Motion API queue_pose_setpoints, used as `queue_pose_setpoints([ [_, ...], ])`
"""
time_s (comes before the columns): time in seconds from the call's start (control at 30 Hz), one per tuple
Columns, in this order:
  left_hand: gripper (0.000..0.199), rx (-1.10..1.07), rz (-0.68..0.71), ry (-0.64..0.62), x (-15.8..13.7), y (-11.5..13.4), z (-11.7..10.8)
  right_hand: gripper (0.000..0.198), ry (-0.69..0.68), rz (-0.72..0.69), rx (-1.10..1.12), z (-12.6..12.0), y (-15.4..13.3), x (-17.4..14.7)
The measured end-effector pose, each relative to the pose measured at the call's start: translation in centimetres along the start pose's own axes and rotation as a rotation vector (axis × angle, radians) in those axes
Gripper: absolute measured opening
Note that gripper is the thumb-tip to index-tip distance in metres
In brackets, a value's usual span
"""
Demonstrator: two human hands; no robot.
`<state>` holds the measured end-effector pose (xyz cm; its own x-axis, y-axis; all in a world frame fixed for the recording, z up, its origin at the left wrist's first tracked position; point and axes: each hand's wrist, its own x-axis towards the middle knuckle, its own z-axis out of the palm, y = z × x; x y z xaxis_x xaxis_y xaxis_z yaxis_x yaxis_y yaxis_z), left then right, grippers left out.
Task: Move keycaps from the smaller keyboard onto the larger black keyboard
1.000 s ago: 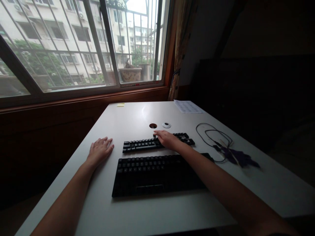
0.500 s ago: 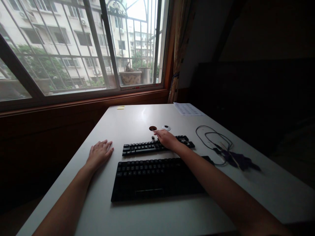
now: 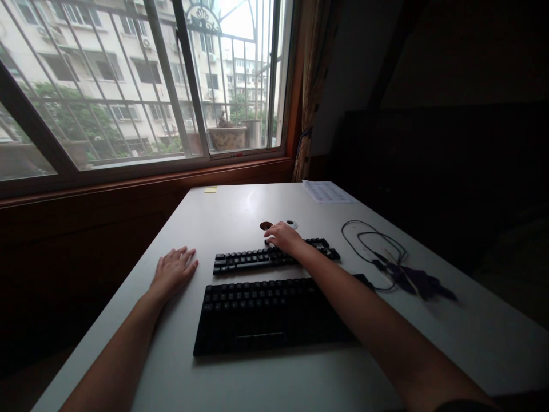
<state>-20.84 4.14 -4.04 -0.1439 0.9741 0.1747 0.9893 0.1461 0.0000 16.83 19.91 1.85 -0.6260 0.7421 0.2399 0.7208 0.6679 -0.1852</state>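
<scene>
My left hand (image 3: 175, 270) lies flat on the white table (image 3: 167, 355), fingers spread, holding nothing. My right hand (image 3: 283, 237) reaches beyond the rows of black keycaps (image 3: 246, 260), with thumb and fingertips closed at a small dark keycap (image 3: 266, 242) on the table behind those rows. The fingers partly cover this keycap. My right hand and wrist hide part of the rows. Closer to me is a black keyboard (image 3: 274, 332) with keys along its far rows and a dark, bare-looking near part; my right forearm passes over its right side.
Behind my right hand are a round hole (image 3: 265, 226) in the table and a white ring-shaped cover (image 3: 292, 224). A looped black cable (image 3: 364, 252) and dark purple cloth (image 3: 422, 281) lie right. Printed paper (image 3: 328, 191) and a yellow note (image 3: 210, 189) lie far back.
My right hand has come down and slightly left, its fingertips now at the small keycap that stood apart from them before. My left hand stays where it was.
</scene>
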Motion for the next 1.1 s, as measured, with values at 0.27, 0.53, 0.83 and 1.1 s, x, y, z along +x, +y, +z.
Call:
queue_pose_setpoints([
  [0.27,0.056,0.006,-0.009,-0.005,0.0,0.1,-0.1,0.017,-0.021,-0.011,-0.027,0.3,-0.5,0.3],
  [0.53,0.057,0.015,-0.008,-0.012,0.1,0.0,0.1,0.017,0.029,0.008,0.023,0.3,-0.7,0.3],
  [0.83,0.058,0.016,-0.006,-0.006,0.3,-0.2,0.4,0.020,0.163,-0.107,0.220,-0.8,-1.6,-2.1],
  [1.1,0.059,0.001,-0.002,0.002,0.2,-0.2,0.4,0.011,0.206,-0.185,0.386,-3.4,-2.3,-9.3],
])
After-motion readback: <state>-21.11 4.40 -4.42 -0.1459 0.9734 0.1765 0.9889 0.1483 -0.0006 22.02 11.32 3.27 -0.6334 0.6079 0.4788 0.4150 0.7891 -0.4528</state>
